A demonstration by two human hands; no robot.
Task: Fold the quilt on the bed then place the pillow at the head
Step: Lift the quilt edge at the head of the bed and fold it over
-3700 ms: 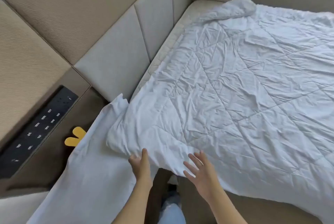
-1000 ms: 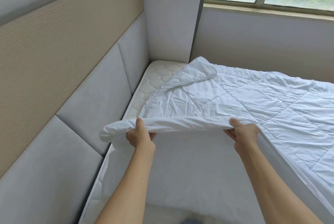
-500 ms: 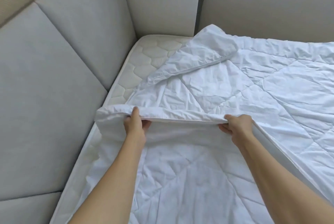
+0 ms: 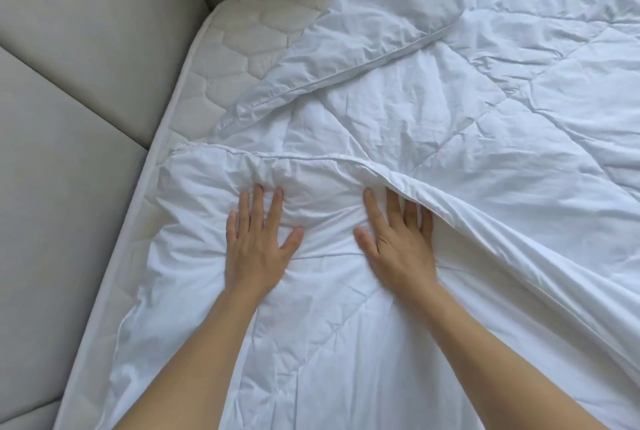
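I see my left hand (image 4: 258, 246) and right hand (image 4: 398, 242) pressing flat, fingers straight and gripping nothing, on the quilt (image 4: 450, 138); its folded edge runs crosswise just beyond both, equally near.

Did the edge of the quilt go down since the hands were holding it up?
Yes. The quilt edge has dropped flat near the bare mattress; both hands press on it.
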